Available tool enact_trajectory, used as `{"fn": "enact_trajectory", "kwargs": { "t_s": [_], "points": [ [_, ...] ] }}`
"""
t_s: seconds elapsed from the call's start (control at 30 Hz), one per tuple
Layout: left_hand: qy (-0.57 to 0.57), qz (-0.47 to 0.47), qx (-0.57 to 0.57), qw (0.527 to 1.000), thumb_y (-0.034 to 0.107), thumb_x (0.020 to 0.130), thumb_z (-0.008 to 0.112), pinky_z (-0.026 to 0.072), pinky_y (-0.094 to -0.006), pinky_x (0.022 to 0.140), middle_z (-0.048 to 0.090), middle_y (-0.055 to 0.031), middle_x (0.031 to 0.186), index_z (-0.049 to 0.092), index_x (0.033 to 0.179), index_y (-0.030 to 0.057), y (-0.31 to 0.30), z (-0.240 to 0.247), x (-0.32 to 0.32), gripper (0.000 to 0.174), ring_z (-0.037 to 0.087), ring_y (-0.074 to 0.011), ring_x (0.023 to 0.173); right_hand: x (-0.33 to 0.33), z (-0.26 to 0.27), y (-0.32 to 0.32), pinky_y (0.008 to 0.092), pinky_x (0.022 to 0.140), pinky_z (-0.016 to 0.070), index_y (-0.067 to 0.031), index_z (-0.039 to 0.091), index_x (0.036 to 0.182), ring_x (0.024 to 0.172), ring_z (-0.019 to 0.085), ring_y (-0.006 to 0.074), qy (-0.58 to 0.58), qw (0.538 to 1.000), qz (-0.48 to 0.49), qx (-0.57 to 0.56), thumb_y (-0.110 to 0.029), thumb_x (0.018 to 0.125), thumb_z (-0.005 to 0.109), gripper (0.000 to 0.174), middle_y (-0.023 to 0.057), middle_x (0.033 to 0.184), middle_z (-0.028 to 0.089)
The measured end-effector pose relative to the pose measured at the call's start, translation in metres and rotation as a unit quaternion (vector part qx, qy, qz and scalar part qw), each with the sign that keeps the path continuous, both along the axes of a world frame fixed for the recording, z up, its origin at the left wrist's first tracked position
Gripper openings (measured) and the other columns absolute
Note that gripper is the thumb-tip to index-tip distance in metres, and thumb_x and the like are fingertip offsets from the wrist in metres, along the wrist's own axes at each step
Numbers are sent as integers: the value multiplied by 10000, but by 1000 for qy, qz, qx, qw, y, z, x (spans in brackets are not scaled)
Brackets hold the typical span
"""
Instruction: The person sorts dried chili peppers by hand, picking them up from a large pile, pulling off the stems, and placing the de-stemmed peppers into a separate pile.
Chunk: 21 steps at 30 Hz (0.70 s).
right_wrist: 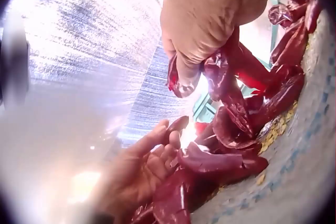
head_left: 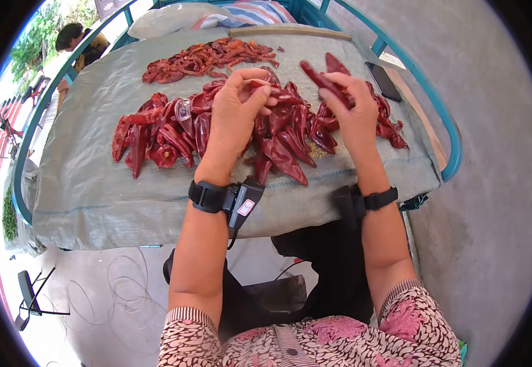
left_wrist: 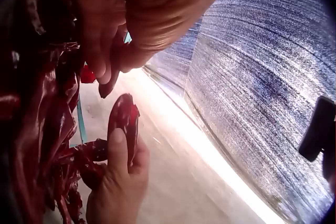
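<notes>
Dried red peppers (head_left: 281, 156) lie in a wide heap across a woven sheet. Over the middle of the heap, my left hand (head_left: 235, 113) pinches a small red piece (left_wrist: 107, 85) between thumb and fingers. To its right, my right hand (head_left: 354, 110) grips a long red pepper (head_left: 327, 82), which points up and left; a torn, brighter red edge shows on it in the left wrist view. The two hands are apart. In the right wrist view my right hand (right_wrist: 210, 24) partly hides the pepper it holds.
A second pile of smaller red pieces (head_left: 211, 58) lies farther back. A phone (head_left: 383, 81) rests at the right side of the sheet (head_left: 95, 189). Teal rails (head_left: 452, 147) edge the surface. Yellow seeds (head_left: 324, 148) are scattered near the heap. Another person (head_left: 82, 46) is at the back left.
</notes>
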<state>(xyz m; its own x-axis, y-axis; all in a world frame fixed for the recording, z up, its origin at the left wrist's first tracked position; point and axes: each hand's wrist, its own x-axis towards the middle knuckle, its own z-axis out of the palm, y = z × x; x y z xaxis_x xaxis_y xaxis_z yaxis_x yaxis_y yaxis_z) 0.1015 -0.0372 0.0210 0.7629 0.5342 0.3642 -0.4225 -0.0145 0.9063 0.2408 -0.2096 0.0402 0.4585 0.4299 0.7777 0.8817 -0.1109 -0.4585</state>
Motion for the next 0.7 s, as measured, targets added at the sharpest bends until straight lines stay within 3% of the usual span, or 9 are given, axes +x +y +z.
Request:
{"fn": "enact_trajectory", "kwargs": {
  "t_s": [0.07,0.17,0.27,0.37,0.43,0.57,0.7],
  "points": [
    [-15,3,5,1000,66,999,642,568,-249,766,640,-122,1285,562,1377,35,0,-2,2,388,703,-178,983,11,-6,-2,297,812,517,-97,720,1122,892,654,175,38,998,-29,50,-120,860,793,273,62,1022,684],
    [-45,25,58,997,48,967,671,544,-233,666,655,-102,1239,582,1371,43,-12,7,-1,413,654,-94,799,16,-4,-6,286,831,515,-79,714,1138,929,655,158,107,988,-11,115,-137,881,788,273,56,1057,692],
    [42,-14,113,993,86,956,699,521,-222,622,674,-79,1218,595,1378,62,-11,13,-9,435,606,-58,701,10,4,-9,261,856,513,-46,689,1170,962,644,120,105,982,-14,155,-138,923,764,274,43,1090,693],
    [95,-69,124,985,97,959,698,502,-211,591,694,-66,1160,607,1365,59,-12,17,-10,418,571,-39,640,-2,14,-8,232,865,506,-30,659,1212,961,634,94,112,972,51,200,-100,949,738,283,31,1101,681],
    [94,-111,124,982,118,970,693,470,-186,576,688,-42,1236,591,1399,76,-14,14,-9,442,556,-32,635,-11,18,-3,226,867,502,-31,653,1221,963,632,89,110,966,91,217,-86,949,736,290,29,1113,673],
    [92,-166,117,975,117,973,690,443,-163,560,703,-35,1207,581,1409,79,-19,11,-4,451,519,-26,606,-24,12,10,230,866,500,-28,660,1205,984,626,91,159,959,144,186,-91,947,739,277,27,1112,658],
    [75,-119,89,986,142,985,684,432,-167,547,720,-51,1124,574,1395,55,-18,12,-5,433,523,-24,603,-27,5,15,254,844,502,-44,684,1173,938,627,115,187,962,149,130,-104,919,760,272,30,1030,649]
  ]
}}
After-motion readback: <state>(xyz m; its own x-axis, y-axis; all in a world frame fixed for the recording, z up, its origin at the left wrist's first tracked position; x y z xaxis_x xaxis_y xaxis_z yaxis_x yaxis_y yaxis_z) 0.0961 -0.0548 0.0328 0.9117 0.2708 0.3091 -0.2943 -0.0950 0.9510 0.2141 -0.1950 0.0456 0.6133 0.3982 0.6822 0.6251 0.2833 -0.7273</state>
